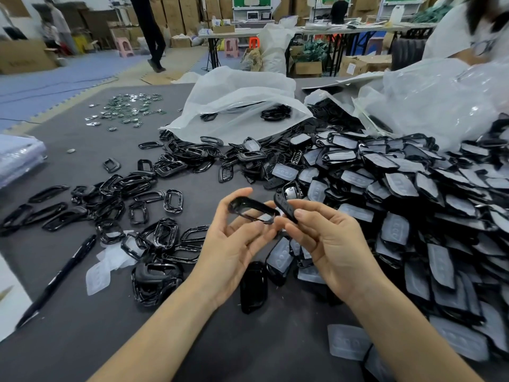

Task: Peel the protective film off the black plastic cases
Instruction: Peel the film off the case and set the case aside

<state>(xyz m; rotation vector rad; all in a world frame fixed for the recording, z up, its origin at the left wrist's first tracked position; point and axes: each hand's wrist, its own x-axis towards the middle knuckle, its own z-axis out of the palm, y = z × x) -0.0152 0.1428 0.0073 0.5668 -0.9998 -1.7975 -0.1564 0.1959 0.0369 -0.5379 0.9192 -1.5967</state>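
My left hand holds a glossy black frame piece between thumb and fingertips, above the dark table. Close beside it, my right hand grips a second black case part, its fingers curled round it. The two parts nearly touch at the middle. A big heap of black cases with whitish film fills the right side. Bare black frames lie scattered on the left. Loose peeled films lie near them.
A black pen lies at the left. Clear plastic bags sit behind the heap. Small green circuit boards are spread at the far left. Another person in white is at the far right; others stand in the background.
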